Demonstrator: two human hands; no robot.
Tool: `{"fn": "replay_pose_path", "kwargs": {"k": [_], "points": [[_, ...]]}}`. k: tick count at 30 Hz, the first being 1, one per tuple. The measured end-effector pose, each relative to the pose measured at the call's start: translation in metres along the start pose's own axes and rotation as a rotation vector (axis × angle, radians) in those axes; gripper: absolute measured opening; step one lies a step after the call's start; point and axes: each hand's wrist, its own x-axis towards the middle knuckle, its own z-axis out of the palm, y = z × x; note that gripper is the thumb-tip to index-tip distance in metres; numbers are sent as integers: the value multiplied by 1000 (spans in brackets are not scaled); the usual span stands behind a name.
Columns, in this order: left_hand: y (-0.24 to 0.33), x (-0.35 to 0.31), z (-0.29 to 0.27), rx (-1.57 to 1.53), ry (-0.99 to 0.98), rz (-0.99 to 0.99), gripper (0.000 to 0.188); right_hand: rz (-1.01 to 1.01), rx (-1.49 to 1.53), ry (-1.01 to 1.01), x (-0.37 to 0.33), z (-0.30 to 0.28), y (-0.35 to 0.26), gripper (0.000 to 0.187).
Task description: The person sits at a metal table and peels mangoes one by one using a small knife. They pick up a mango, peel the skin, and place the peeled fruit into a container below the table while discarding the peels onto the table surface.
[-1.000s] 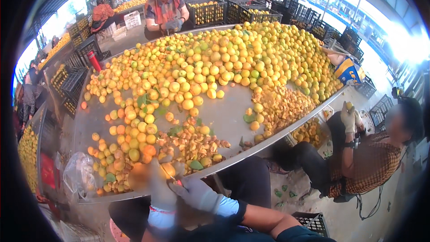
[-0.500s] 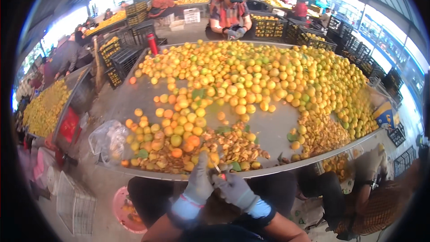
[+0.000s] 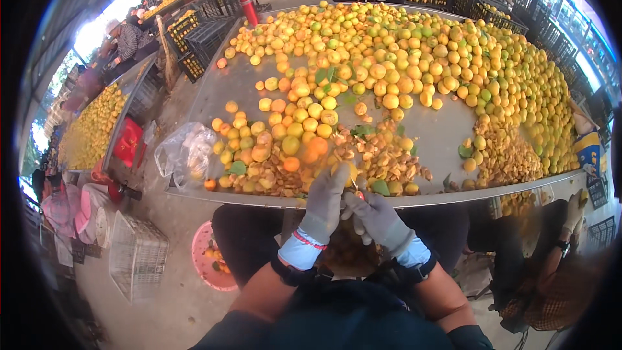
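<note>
My left hand (image 3: 324, 202), in a grey glove, is closed round a yellow-orange round fruit (image 3: 351, 171) above the near edge of the metal table (image 3: 447, 149). Beside it, my grey-gloved right hand (image 3: 383, 224) grips a small knife (image 3: 358, 191) with a reddish handle, its thin blade close to the fruit. A heap of peel pieces (image 3: 382, 150) lies just beyond my hands. To its left are whole fruits (image 3: 294, 131) in yellow, orange and greenish tones, some with green leaves. The underside of the held fruit is hidden by my fingers.
A large pile of fruit (image 3: 414, 52) covers the table's far side. On the left are a clear plastic bag (image 3: 188, 149), a pink basin (image 3: 206, 266) and a white crate (image 3: 136, 253). Co-workers sit opposite and at right, one gloved hand (image 3: 574, 212) showing. Black crates (image 3: 207, 39) stand behind.
The view has tipped downward and shifted left, so the table sits higher and further right. Both hands still hold the fruit and the knife, close together.
</note>
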Motion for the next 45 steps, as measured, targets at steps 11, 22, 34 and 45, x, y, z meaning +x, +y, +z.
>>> {"fn": "replay_pose_path", "kwargs": {"k": [11, 22, 34, 45], "points": [[7, 4, 13, 914, -195, 657, 63, -164, 188, 236, -3, -19, -12, 29], [0, 7, 4, 286, 86, 575, 42, -220, 563, 102, 17, -1, -4, 31], [-12, 7, -10, 280, 97, 469, 34, -259, 615, -92, 23, -8, 21, 35], [3, -12, -9, -162, -191, -143, 42, -296, 137, 51, 17, -13, 10, 14]]}}
